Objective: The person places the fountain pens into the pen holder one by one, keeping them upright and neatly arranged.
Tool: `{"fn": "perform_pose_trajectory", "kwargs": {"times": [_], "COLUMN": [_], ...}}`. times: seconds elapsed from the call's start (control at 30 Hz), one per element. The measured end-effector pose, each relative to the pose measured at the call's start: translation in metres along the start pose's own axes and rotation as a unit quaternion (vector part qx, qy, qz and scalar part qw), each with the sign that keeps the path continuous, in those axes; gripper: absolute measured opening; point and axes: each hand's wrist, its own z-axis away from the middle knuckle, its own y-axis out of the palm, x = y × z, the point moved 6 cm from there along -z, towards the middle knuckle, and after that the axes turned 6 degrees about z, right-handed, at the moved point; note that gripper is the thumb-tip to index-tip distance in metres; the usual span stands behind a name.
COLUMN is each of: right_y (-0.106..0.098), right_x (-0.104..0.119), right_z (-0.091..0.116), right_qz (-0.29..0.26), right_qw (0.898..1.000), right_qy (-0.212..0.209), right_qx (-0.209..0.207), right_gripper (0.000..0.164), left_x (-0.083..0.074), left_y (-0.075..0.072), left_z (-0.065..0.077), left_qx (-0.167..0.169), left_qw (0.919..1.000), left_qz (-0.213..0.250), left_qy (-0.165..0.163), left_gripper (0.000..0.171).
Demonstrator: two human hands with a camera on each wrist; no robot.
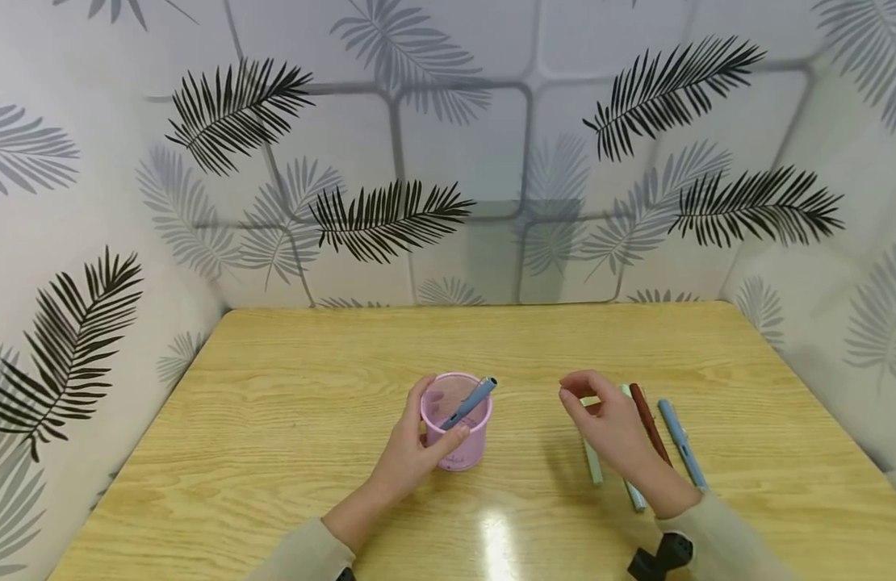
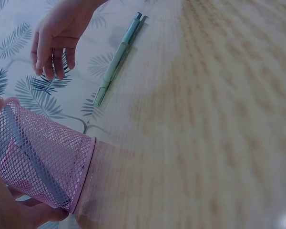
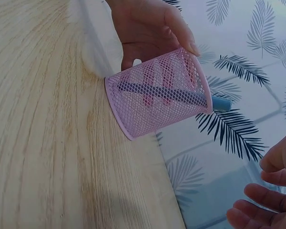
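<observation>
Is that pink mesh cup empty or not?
Not empty: a blue pen leans inside the pink mesh cup, its end sticking out the top.

Cup sits around the middle of the counter, with one pen leaning inside it, top end poking out toward the right. Left grip is wrapped around the cup's left side. Over to the right there's a bunch of loose pens lying side by side, and the right grip is above some of them. Wall is right behind the counter.
</observation>
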Motion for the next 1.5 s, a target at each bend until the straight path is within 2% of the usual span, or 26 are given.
{"fn": "perform_pose_trajectory", "kwargs": {"times": [0.33, 0.53, 0.93, 1.27, 1.5], "right_y": [-0.016, -0.028, -0.058, -0.082, -0.088], "right_x": [-0.014, -0.024, -0.045, -0.066, -0.081], "right_z": [0.003, 0.008, 0.017, 0.024, 0.024], "right_qz": [0.029, 0.043, 0.064, 0.098, 0.083], "right_qw": [0.999, 0.999, 0.996, 0.992, 0.992], "right_qy": [0.005, 0.023, 0.05, 0.063, 0.082], "right_qx": [-0.011, -0.014, -0.028, -0.053, -0.048], "right_gripper": [0.017, 0.018, 0.025, 0.024, 0.025], "left_x": [0.0, 0.001, 0.0, 0.001, 0.003], "left_y": [0.0, -0.001, -0.002, 0.001, -0.002], "left_z": [0.0, 0.0, 0.0, -0.001, -0.001], "left_qx": [0.001, 0.0, 0.002, 0.005, 0.002], "left_qw": [1.0, 1.0, 0.9999, 0.9999, 0.9999], "left_qz": [0.0, 0.001, 0.009, 0.011, 0.01], "left_qy": [-0.005, -0.001, 0.006, -0.002, 0.004], "left_gripper": [0.074, 0.073, 0.072, 0.073, 0.072]}}
